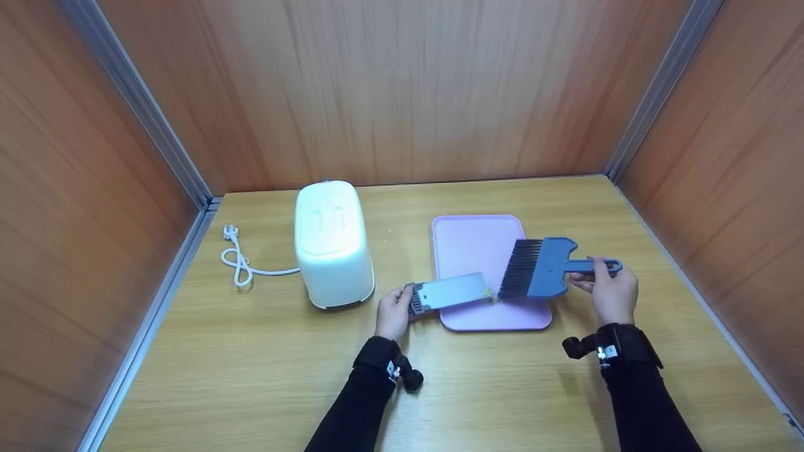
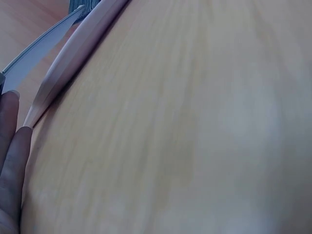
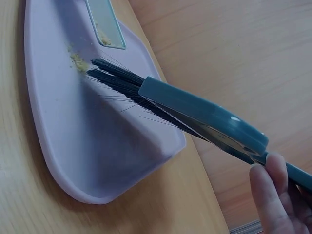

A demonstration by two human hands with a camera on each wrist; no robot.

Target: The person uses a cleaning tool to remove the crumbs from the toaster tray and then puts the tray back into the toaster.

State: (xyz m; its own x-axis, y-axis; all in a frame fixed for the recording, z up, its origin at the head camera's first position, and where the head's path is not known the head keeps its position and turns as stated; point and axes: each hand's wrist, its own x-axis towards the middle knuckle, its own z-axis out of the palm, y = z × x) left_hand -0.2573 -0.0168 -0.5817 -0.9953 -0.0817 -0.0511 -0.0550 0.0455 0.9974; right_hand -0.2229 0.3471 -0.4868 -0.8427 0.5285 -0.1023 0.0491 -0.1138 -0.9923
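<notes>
The left hand [image 1: 394, 312] pinches the left end of a small dustpan [image 1: 455, 291], whose right end is over the near half of a purple tray [image 1: 472, 243]. The right hand [image 1: 612, 295] has its fingers curled round the handle of a blue brush [image 1: 548, 267], bristles just beside yellow crumbs [image 3: 78, 62] on the tray. A white appliance [image 1: 333, 245] stands to the left.

Bright, soft shadows; left wrist view blurry

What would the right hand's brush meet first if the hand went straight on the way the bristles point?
The right hand would likely push the brush into the yellowish crumbs on the tray first; they lie by the bristle tips, though contact is unclear.
</notes>
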